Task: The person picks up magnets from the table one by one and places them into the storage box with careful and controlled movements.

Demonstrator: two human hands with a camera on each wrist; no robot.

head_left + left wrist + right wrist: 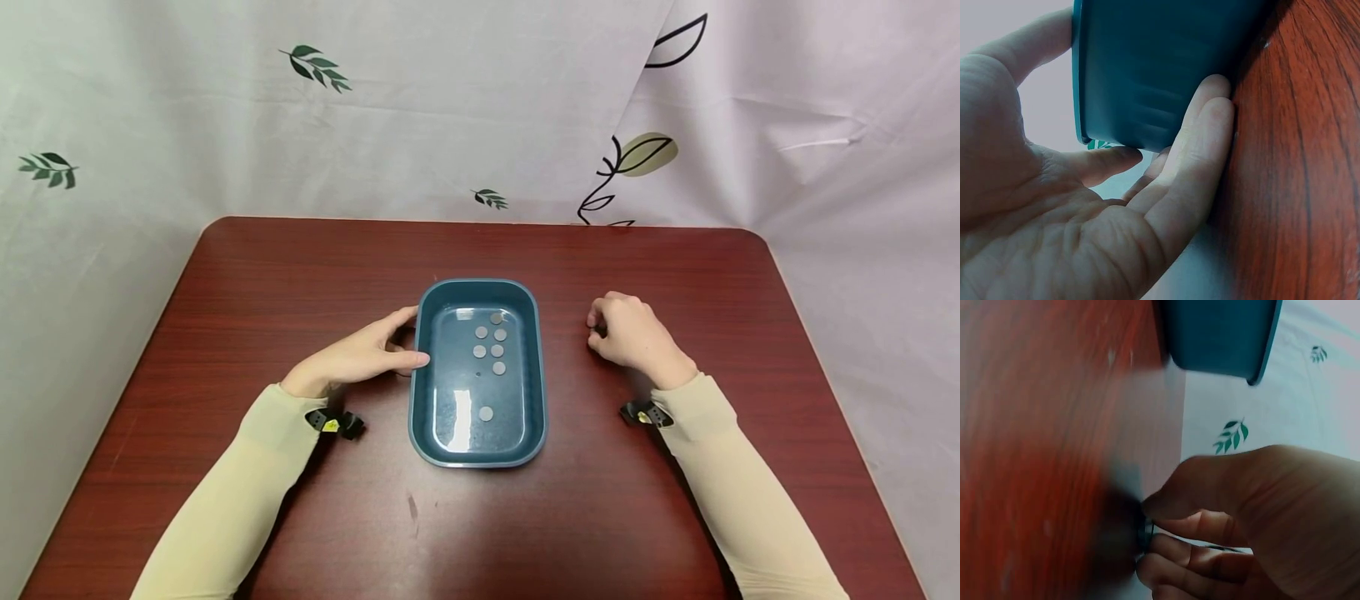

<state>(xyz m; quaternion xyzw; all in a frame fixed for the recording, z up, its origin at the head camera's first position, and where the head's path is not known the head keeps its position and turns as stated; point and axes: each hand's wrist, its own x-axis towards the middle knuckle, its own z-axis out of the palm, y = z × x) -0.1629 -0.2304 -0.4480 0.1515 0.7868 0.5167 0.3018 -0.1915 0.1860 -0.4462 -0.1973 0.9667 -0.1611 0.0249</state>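
Observation:
A blue rectangular tray [442, 383] stands on the table with several small round silvery coins [486, 413] lying inside it. My left hand [367, 350] holds the tray's left side, thumb over the rim and fingers along the outer wall. Seen from the left wrist, two fingertips [1213, 119] rest low on that wall, close to the tabletop. To the right of the tray, my right hand [633, 333] is curled close over the table. Between its thumb and fingers, a small dark coin-like disc [1145, 532] shows in part in the right wrist view.
The reddish-brown wooden table [315, 258] has rounded far corners. Behind it hangs a pale curtain [420, 108] with leaf prints. Each wrist wears a small black camera [647, 413] on a strap.

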